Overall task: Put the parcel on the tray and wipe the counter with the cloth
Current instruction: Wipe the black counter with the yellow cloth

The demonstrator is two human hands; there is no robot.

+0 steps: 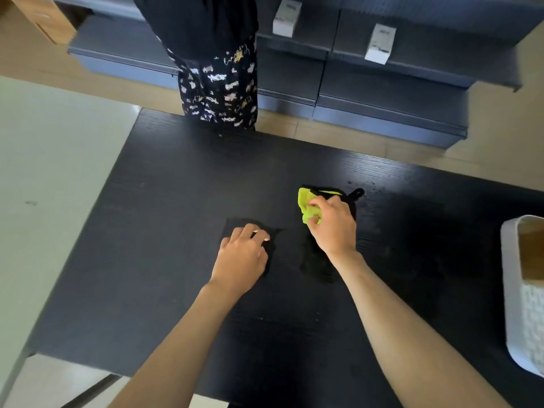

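My right hand (332, 228) is shut on a crumpled yellow-green cloth (306, 201) with a black edge and hanging loop, pressing it onto the black counter (176, 201) right of centre. My left hand (244, 257) rests on the counter a little to the left. Its fingers are bent, their tips touch the surface, and it holds nothing. At the right edge stands a white woven tray (524, 319) with a brown parcel (530, 254) lying inside it, partly cut off by the frame.
A person in dark patterned trousers (217, 92) stands at the counter's far edge. Behind are dark shelves (382, 89) with two white boxes (379, 44). A pale surface (53, 172) adjoins the counter on the left.
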